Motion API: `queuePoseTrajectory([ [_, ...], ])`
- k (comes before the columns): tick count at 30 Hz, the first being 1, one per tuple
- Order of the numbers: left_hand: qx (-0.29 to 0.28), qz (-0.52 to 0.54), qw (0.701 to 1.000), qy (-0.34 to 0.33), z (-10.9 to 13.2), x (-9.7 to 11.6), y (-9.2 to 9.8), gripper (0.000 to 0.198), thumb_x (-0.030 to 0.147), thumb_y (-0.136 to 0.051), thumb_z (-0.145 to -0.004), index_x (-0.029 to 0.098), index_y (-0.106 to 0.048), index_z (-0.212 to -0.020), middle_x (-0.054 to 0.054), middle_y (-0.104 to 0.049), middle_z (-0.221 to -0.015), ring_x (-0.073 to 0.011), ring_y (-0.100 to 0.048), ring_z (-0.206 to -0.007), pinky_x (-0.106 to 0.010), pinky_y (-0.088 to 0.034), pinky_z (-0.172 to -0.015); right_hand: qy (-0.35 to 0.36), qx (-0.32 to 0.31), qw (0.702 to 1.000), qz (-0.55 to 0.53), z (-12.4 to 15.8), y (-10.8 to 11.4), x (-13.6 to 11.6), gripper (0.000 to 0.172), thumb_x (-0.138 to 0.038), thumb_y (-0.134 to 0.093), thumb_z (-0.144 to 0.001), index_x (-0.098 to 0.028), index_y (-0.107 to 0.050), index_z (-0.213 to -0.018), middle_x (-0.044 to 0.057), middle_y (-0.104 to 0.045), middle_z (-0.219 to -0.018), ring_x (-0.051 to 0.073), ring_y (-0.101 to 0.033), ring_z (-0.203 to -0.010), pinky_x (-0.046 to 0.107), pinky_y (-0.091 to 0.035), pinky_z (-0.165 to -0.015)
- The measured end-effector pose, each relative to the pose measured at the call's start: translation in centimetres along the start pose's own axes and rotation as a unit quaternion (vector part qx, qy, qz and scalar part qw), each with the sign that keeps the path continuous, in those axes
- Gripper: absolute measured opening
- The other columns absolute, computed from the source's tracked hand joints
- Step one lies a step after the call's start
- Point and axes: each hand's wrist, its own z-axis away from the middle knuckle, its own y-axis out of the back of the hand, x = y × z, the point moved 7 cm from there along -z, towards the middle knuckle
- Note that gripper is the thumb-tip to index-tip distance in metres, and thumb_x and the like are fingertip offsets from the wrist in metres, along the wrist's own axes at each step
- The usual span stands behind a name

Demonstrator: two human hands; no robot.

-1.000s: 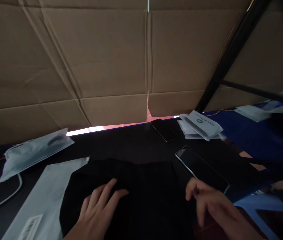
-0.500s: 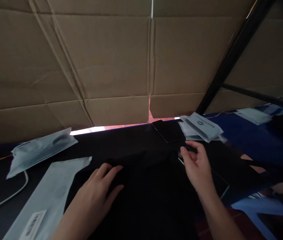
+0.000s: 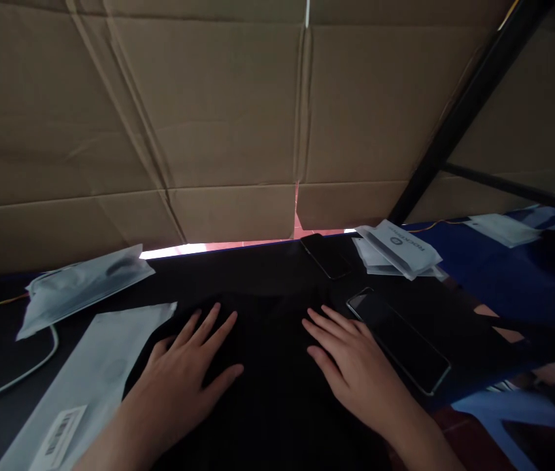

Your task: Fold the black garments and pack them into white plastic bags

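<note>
A folded black cloth lies on the dark table in front of me. My left hand rests flat on its left part, fingers spread and open. My right hand lies flat on its right part, fingers stretched out, holding nothing. Just right of my right hand a large dark phone lies on the table, screen up. The cloth partly covers a grey plastic mailer bag with a barcode label.
A second dark phone lies near the back edge. White packets are stacked at the back right, another grey bag at the back left. A white cable curls at left. Cardboard walls the back; a black frame bar slants at right.
My right hand drew back from near the large phone's top end and now lies flat on the cloth. My left hand slid forward and spread. The cloth looks flatter.
</note>
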Motion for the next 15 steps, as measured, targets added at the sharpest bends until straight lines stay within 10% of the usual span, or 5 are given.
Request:
queuePoseTrajectory([
  [7, 0.024, -0.043, 0.999, -0.001, -3.8, 2.9, 5.6, 0.052, 0.029, -0.044, -0.112, 0.034, -0.049, -0.164, -0.007, -0.042, -0.178, -0.0344, -0.078, -0.121, -0.054, -0.066, -0.096, -0.055, 0.105, 0.993, 0.011, -3.9, 2.6, 3.1, 0.039, -0.023, -0.054, -0.11, -0.02, -0.069, -0.146, 0.012, -0.07, -0.149, 0.034, -0.065, -0.129, 0.056, -0.056, -0.11],
  [11, -0.005, -0.076, 0.997, -0.016, -7.0, 3.5, 5.5, 0.036, 0.018, -0.069, -0.102, 0.023, -0.07, -0.138, -0.008, -0.079, -0.13, -0.0268, -0.081, -0.098, -0.045, -0.068, -0.083, -0.064, 0.097, 0.993, -0.002, -6.2, 2.2, 4.6, 0.026, -0.021, -0.067, -0.1, -0.023, -0.078, -0.124, 0.01, -0.081, -0.117, 0.034, -0.072, -0.104, 0.053, -0.062, -0.09],
  [15, 0.018, -0.094, 0.995, -0.031, -4.9, 2.7, 5.6, 0.026, 0.015, -0.054, -0.105, 0.023, -0.077, -0.115, -0.005, -0.079, -0.112, -0.0251, -0.079, -0.091, -0.041, -0.065, -0.078, -0.045, 0.131, 0.99, -0.039, -4.3, 3.8, 4.1, 0.012, -0.023, -0.063, -0.103, -0.027, -0.074, -0.104, 0.006, -0.078, -0.108, 0.03, -0.072, -0.104, 0.048, -0.061, -0.093],
])
